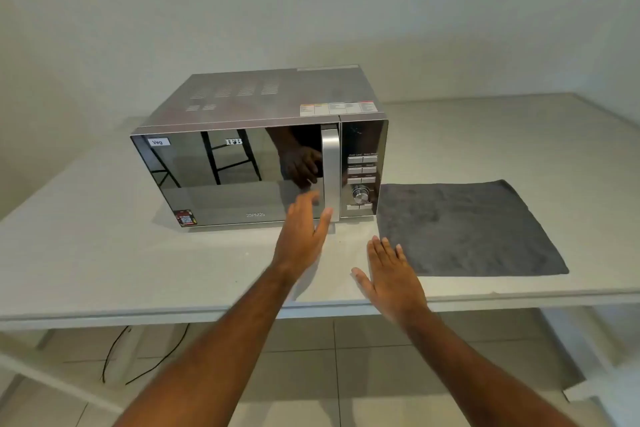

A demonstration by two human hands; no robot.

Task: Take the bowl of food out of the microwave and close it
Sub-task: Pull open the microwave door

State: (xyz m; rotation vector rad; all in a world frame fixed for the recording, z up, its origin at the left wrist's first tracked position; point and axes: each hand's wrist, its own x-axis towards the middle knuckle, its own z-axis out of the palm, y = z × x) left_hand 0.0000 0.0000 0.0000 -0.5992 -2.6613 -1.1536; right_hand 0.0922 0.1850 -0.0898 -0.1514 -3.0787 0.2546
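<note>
A silver microwave (242, 163) with a mirrored door stands on the white table (104, 260); its door is closed. The vertical silver door handle (330, 170) runs along the door's right side. My left hand (303, 236) is open with fingers apart, its fingertips just in front of the lower end of the handle, holding nothing. My right hand (391, 274) hovers open and flat above the table's front edge, to the right of the left hand. The bowl of food is hidden behind the mirrored door.
A dark grey cloth (467, 229) lies flat on the table to the right of the microwave. The control panel with buttons and a dial (361, 194) is right of the handle. Black cables (114, 354) hang under the table over a tiled floor.
</note>
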